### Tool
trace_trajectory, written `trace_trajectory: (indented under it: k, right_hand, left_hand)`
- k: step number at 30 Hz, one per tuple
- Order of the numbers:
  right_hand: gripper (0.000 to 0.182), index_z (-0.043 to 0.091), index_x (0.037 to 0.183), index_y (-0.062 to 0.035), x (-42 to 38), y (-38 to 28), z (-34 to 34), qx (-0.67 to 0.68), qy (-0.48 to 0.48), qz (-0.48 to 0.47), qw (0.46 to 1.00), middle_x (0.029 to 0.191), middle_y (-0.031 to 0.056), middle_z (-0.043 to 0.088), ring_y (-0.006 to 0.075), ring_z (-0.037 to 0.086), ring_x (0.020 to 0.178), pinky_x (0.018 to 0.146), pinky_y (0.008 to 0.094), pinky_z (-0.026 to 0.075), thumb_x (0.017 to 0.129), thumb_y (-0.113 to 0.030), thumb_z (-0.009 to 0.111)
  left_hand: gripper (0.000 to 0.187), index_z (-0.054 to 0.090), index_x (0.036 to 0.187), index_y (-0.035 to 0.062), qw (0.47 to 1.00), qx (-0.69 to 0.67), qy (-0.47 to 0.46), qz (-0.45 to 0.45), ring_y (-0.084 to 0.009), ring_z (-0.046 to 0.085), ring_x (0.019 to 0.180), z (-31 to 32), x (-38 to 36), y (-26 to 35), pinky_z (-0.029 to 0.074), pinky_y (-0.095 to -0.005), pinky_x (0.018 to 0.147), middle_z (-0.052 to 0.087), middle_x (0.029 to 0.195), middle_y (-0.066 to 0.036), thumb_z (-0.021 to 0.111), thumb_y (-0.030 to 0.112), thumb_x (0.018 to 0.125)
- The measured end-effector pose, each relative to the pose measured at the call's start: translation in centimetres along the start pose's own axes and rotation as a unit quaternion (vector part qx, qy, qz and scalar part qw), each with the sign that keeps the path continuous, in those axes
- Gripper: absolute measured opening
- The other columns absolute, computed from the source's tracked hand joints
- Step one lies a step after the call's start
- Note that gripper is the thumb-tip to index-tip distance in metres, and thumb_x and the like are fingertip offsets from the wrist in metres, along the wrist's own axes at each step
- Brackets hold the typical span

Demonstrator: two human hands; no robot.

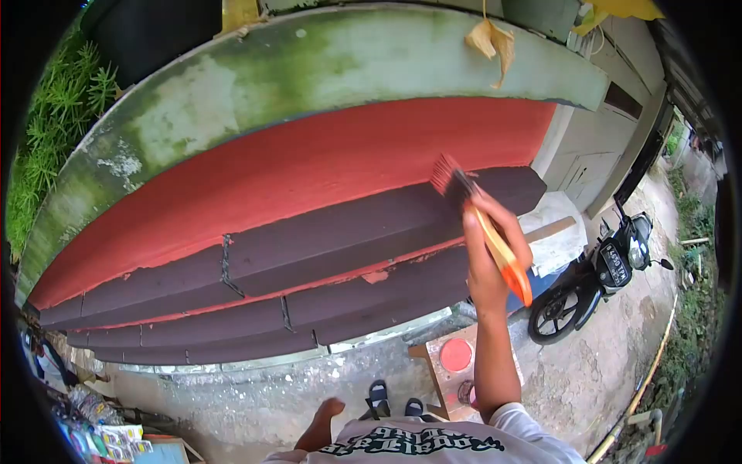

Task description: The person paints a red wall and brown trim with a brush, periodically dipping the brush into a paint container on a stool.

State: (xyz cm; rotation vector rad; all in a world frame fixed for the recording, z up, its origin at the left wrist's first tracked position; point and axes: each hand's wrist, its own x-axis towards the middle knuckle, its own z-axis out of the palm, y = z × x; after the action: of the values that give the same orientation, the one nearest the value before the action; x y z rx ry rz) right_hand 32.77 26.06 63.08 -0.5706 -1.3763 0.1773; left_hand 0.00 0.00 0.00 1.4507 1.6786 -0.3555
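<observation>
A paintbrush (497,238) with a wooden, orange-tipped handle is gripped in my right hand (491,251), fingers wrapped round it near the dark ferrule. Its red-coated bristles point up and left, over the lower edge of the red wall (348,155). Below the red band runs a dark brown ledge (332,228) with a second one (379,290) under it; red paint marks the seam between them. My left hand (332,407) hangs low near my shirt, its fingers too small and foreshortened to read.
A small wooden table (439,370) holds a round red-topped container (456,355) and a jar (467,393). A motorcycle (603,267) stands at the right. Green-stained concrete (309,62) curves above, with a dry leaf (491,42) hanging over it. Clutter (108,433) lies lower left.
</observation>
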Motion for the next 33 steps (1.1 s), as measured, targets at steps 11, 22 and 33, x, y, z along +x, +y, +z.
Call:
trace_trajectory:
  k: [11, 22, 33]
  right_hand:
    - [0.018, 0.078, 0.108, 0.0005, 6.8, 2.5, 1.7, -0.109, 0.063, -0.018, 0.992, 0.115, 0.0185, 0.077, 0.0257, 0.074, 0.112, 0.099, 0.0338, 0.055, 0.094, 0.003, 0.067]
    - [0.012, 0.078, 0.102, -0.0034, 7.1, 1.5, 1.9, -0.059, 0.001, -0.024, 0.998, 0.109, 0.0151, 0.078, 0.0247, 0.074, 0.106, 0.093, 0.0348, 0.056, 0.093, -0.005, 0.07]
    - [0.011, 0.076, 0.105, -0.0001, 14.1, 11.4, -11.4, -0.136, 0.202, -0.027, 0.97, 0.104, 0.0094, 0.077, 0.0159, 0.073, 0.098, 0.087, 0.0286, 0.056, 0.099, -0.004, 0.067]
  left_hand:
    - [0.038, 0.064, 0.128, 0.0092, 0.979, -0.186, -0.069, 0.048, -0.0255, 0.076, 0.094, -1.0, -3.5, -6.3, 0.06, -0.0458, 0.078, 0.074, 0.122, -0.009, 0.065, 0.032, 0.098]
    - [0.035, 0.063, 0.129, 0.0077, 0.91, -0.396, -0.039, -0.12, -0.0221, 0.077, 0.092, -6.1, -3.5, 1.2, 0.059, -0.0387, 0.069, 0.075, 0.117, -0.009, 0.058, 0.027, 0.101]
    - [0.034, 0.066, 0.122, 0.0084, 0.913, -0.398, 0.063, -0.063, -0.0206, 0.075, 0.085, -9.9, 1.5, 5.5, 0.059, -0.0367, 0.065, 0.075, 0.103, -0.007, 0.066, 0.03, 0.095]
